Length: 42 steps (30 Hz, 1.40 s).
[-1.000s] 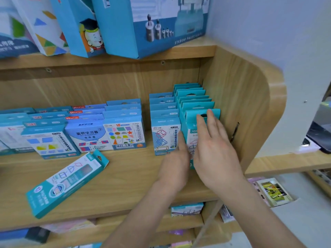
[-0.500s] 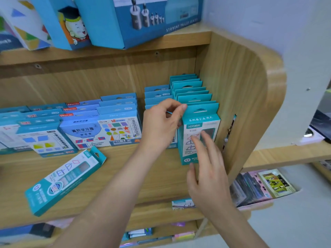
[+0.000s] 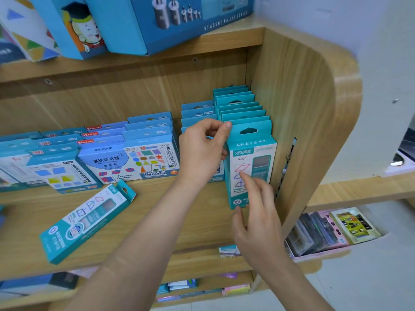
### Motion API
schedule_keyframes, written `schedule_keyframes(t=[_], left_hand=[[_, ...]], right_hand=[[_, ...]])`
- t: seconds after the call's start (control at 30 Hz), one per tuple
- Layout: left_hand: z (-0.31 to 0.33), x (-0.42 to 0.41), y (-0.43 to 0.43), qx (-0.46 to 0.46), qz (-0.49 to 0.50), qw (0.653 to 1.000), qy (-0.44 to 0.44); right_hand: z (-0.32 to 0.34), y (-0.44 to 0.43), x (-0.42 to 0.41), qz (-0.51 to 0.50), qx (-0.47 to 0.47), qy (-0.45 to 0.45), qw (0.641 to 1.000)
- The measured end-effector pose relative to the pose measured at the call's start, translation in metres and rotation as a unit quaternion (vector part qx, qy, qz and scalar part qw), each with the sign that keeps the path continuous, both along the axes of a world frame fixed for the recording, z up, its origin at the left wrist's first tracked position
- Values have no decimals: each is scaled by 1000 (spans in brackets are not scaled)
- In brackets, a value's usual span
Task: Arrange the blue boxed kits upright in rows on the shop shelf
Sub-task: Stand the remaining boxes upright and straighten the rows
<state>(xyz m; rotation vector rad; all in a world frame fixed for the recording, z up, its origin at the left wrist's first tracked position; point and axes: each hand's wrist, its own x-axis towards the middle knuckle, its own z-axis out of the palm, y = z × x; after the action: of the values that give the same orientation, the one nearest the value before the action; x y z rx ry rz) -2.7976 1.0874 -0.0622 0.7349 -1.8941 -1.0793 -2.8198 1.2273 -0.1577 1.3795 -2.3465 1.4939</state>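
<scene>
A row of teal boxed kits (image 3: 241, 104) stands upright against the shelf's right side panel (image 3: 298, 131). My left hand (image 3: 202, 153) has curled fingers that pinch the hang tab's left corner on the front teal kit (image 3: 253, 151). With straight fingers, my right hand (image 3: 256, 216) touches the lower front of that same kit. Left of it stands a row of blue kits (image 3: 197, 108), its front box mostly hidden by my left hand. One more teal kit (image 3: 87, 221) lies flat and slanted on the shelf board (image 3: 179, 221).
Further rows of blue kits (image 3: 148, 153) stand at the shelf's left. Large blue boxes (image 3: 157, 19) overhang from the shelf above. Small packs (image 3: 332, 230) fill a lower shelf at the right. A metal bracket strip (image 3: 289, 158) runs down the side panel.
My left hand rose from the base of the front kits to their hang tabs. My right hand slid down from the teal kit's tab to its lower front.
</scene>
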Motion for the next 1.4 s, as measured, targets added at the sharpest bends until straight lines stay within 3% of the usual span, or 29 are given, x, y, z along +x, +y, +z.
schedule_keyframes(t=[0.63, 0.87, 1.0, 1.1, 1.27, 1.4], left_hand=[[-1, 30, 13, -29, -11, 1000, 4], [-8, 72, 5, -9, 21, 1000, -8], [-17, 128, -3, 21, 19, 996, -80], [-32, 182, -19, -18, 81, 981, -173], [-59, 264, -57, -55, 175, 899, -398], [-85, 301, -84, -57, 167, 865, -469]], right_hand=[[0, 5, -5, 41, -13, -13, 999], [5, -1, 5, 103, -10, -42, 994], [14, -13, 12, 130, -34, -119, 984], [17, -28, 18, 162, -35, -218, 962], [14, -60, 42, 200, -17, -331, 922], [9, -81, 74, 193, 43, -418, 887]])
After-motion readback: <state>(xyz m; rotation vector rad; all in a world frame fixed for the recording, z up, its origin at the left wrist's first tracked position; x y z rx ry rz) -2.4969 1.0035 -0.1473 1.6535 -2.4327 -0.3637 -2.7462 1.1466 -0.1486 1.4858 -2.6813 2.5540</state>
